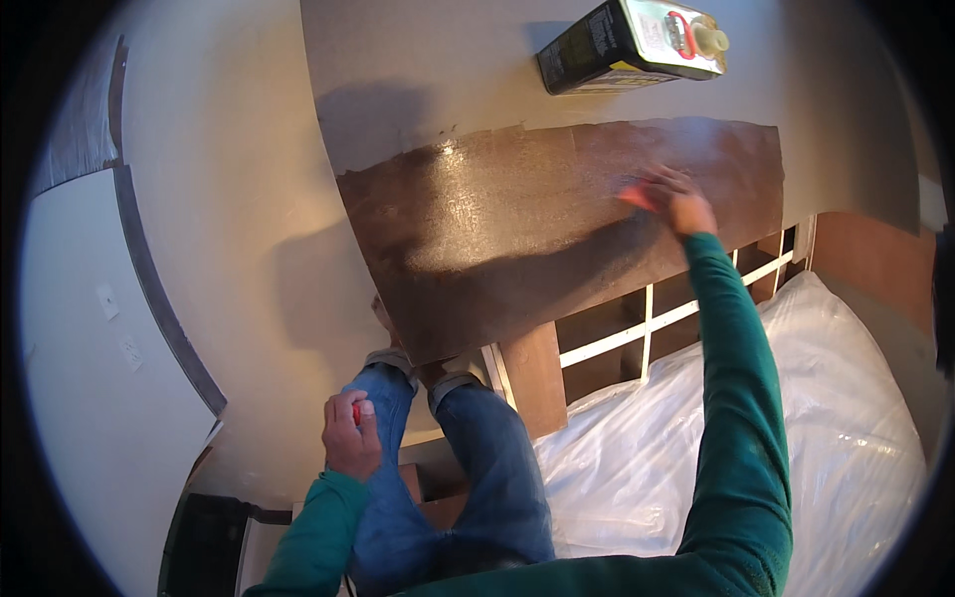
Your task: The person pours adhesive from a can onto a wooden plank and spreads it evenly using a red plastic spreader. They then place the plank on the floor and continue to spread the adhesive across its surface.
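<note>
A glossy, wet-looking brown rectangle (517, 199) with a ragged upper edge covers part of a pale panel. My right hand (676, 197) is closed on a flat red piece (640, 197), blurred, and holds it at the brown surface. Whether that piece is a scraper or a cloth I cannot tell. By my left thigh, my left hand (351, 438) is wrapped round a small red object (356, 413), mostly hidden by the fingers. Beyond the brown area stands a black and white metal can (597, 55) with a red handle and a pale spout.
Below the panel's near edge, a wooden shelf unit (532, 373) has several pale-edged compartments. Clear plastic sheeting (696, 468) drapes over something at the right. A white panel (109, 348) with dark trim lies at the left. My jeans-clad legs (487, 468) extend towards the brown surface.
</note>
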Demonstrator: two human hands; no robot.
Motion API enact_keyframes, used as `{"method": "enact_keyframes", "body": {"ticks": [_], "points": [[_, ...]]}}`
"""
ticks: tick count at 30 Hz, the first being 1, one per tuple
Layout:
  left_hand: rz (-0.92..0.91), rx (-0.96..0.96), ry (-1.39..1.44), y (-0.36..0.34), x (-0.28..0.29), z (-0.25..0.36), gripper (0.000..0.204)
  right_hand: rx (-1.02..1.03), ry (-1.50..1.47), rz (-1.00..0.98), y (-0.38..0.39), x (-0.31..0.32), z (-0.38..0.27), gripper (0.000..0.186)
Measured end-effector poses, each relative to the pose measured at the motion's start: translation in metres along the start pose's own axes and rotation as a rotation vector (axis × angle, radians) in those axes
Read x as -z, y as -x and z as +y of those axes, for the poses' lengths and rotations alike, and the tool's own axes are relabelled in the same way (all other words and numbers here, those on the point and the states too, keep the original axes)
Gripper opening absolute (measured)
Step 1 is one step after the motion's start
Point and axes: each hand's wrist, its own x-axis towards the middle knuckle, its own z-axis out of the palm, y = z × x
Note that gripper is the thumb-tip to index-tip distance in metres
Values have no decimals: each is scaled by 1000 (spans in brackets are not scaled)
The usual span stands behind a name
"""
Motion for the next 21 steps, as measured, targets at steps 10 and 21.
{"method": "enact_keyframes", "body": {"ticks": [10,21], "points": [[-41,-110,62,5,-21,5,18,-986,-148,-24,28,-69,11,39],[57,-38,78,43,-29,-15,22,18,-226,99,-127,15,-433,27]]}}
